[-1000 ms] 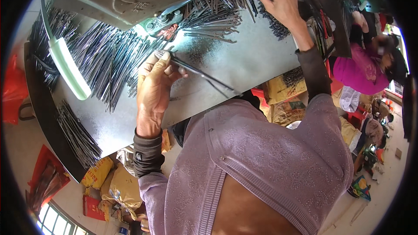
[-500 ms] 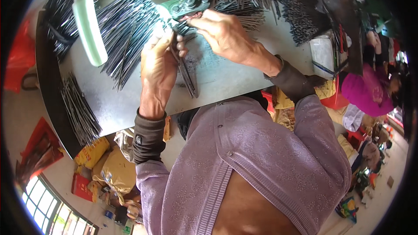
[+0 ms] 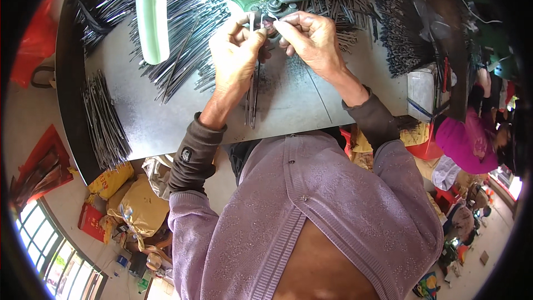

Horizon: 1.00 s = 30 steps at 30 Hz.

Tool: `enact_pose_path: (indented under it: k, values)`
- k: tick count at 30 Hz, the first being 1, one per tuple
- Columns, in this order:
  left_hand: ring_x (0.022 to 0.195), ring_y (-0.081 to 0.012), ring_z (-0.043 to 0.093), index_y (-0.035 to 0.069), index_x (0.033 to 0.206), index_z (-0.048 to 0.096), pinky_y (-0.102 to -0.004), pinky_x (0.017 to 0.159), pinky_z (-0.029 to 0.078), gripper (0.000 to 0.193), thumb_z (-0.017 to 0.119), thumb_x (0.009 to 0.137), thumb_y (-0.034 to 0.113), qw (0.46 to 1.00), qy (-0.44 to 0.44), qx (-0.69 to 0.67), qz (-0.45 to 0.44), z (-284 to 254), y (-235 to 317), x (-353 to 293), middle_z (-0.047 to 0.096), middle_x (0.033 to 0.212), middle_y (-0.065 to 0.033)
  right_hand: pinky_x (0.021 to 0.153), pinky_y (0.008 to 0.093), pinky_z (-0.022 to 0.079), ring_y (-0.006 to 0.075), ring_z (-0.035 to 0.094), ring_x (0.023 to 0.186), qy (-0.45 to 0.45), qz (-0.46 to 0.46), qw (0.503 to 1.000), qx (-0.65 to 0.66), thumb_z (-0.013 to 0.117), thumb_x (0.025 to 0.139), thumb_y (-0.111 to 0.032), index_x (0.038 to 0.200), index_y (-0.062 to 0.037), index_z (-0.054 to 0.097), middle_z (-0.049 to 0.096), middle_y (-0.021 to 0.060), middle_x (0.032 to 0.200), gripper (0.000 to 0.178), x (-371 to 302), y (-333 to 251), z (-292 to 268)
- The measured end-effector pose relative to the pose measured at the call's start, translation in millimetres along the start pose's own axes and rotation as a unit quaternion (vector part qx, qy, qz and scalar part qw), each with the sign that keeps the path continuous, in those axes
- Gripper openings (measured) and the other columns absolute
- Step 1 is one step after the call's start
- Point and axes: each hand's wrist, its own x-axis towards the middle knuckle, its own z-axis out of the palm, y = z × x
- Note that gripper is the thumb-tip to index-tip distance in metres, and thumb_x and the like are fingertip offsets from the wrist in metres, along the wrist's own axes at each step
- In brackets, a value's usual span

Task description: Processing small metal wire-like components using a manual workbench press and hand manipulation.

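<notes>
My left hand is closed around thin dark metal rods, whose lower ends hang toward the table's near edge. My right hand is beside it, thumb and forefinger pinched; what they grip is too small to make out. A small reddish piece shows between the two hands. Both hands are just below the greenish metal head of a machine. Left of my left hand, a large pile of dark metal rods is spread over the table.
A pale lamp tube hangs over the pile. A smaller rod bundle lies at the left edge. More dark pieces lie at the right, near a white box. A person in magenta is farther right.
My left hand has moved right and the rods hang more upright. My right hand has shifted right, its fingers now beside the left's. A thin dark line shows on the table.
</notes>
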Motion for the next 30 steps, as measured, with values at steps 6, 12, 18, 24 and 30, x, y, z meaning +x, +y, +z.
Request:
enact_pose_path:
  k: [6, 12, 18, 24, 30]
  values:
    - [0.049, -0.0055, 0.05, -0.001, 0.096, 0.054, -0.0191, 0.043, 0.043, 0.019, 0.056, 0.078, 0.0, 1.0, 0.005, 0.0, -0.014, 1, 0, -1, 0.053, 0.062, 0.0002, 0.046, 0.0191, 0.042, 0.0039, 0.051, 0.053, -0.006, 0.04, 0.999, -0.003, 0.058, 0.081, -0.011, 0.081, 0.0012, 0.061, 0.057, -0.0002, 0.064, 0.013, -1, -2, 4]
    - [0.047, -0.0043, 0.046, -0.001, 0.094, 0.054, -0.0183, 0.042, 0.04, 0.017, 0.054, 0.077, -0.002, 1.0, -0.005, 0.0, -0.023, 1, 1, 8, 0.052, 0.06, 0.0011, 0.046, 0.0194, 0.044, 0.0055, 0.054, 0.058, 0.0, 0.053, 0.995, 0.086, 0.058, 0.081, -0.008, 0.083, 0.0007, 0.062, 0.058, 0.0021, 0.069, 0.01, 4, 1, 6]
    - [0.048, -0.0027, 0.044, 0.0, 0.094, 0.054, -0.0179, 0.043, 0.038, 0.019, 0.053, 0.076, -0.004, 0.999, -0.028, 0.015, 0.028, 12, 0, 23, 0.051, 0.061, 0.0022, 0.049, 0.0189, 0.044, 0.0063, 0.053, 0.063, 0.01, 0.063, 0.986, 0.154, 0.056, 0.083, -0.009, 0.088, -0.0003, 0.061, 0.059, 0.0018, 0.077, 0.011, 13, 4, -2]
    - [0.055, -0.0072, 0.052, -0.001, 0.087, 0.056, -0.0209, 0.052, 0.044, 0.013, 0.057, 0.075, -0.004, 1.0, -0.03, 0.008, -0.005, 13, 4, 23, 0.055, 0.067, -0.0009, 0.049, 0.0205, 0.044, 0.0076, 0.054, 0.062, 0.018, 0.047, 0.982, 0.18, 0.059, 0.082, -0.008, 0.088, 0.001, 0.061, 0.06, 0.0033, 0.075, 0.011, 13, 6, -4]
    - [0.056, -0.0098, 0.054, -0.004, 0.088, 0.056, -0.0225, 0.053, 0.045, 0.012, 0.056, 0.076, -0.002, 0.999, -0.042, -0.01, 0.001, 13, 4, 22, 0.056, 0.067, -0.0031, 0.049, 0.0208, 0.044, 0.0079, 0.054, 0.06, 0.009, 0.046, 0.981, 0.19, 0.058, 0.082, -0.008, 0.089, 0.0009, 0.06, 0.06, 0.0038, 0.074, 0.011, 12, 5, -4]
